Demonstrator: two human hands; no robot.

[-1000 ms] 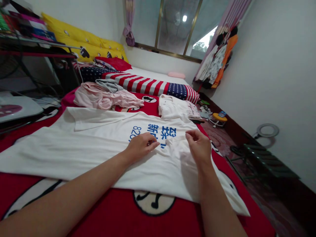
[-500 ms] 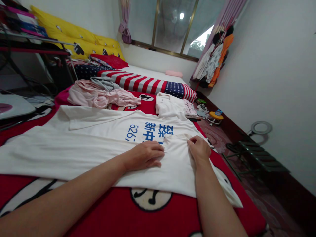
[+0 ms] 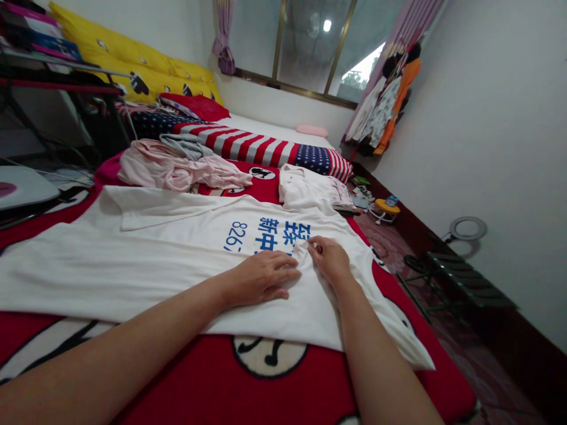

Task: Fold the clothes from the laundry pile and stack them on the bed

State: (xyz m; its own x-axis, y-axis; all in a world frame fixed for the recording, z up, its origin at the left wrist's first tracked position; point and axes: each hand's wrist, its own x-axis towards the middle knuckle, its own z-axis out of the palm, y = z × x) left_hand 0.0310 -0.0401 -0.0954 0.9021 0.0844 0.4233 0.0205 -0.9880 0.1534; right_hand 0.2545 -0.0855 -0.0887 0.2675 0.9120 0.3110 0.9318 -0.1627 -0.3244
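Note:
A white T-shirt [image 3: 177,265] with blue printed characters and digits lies spread over a red blanket [image 3: 199,378], one side folded inward over part of the print. My left hand [image 3: 263,276] rests flat on the folded cloth, palm down, fingers stretched out. Just to its right, my right hand [image 3: 328,257] pinches an edge of the shirt's sleeve between thumb and fingers, close to the blue print. The fabric bunches slightly between the two hands.
Beyond the shirt sit a heap of pink clothes [image 3: 155,168] and a folded white garment [image 3: 303,186]. Behind them stands a bed with a striped, starred cover [image 3: 248,147]. A dark green folding chair [image 3: 469,280] is on the floor at right. At left is a table [image 3: 57,82].
My right hand has moved left toward my left hand, drawing the pinched sleeve edge inward. My left hand has stayed nearly in place on the shirt.

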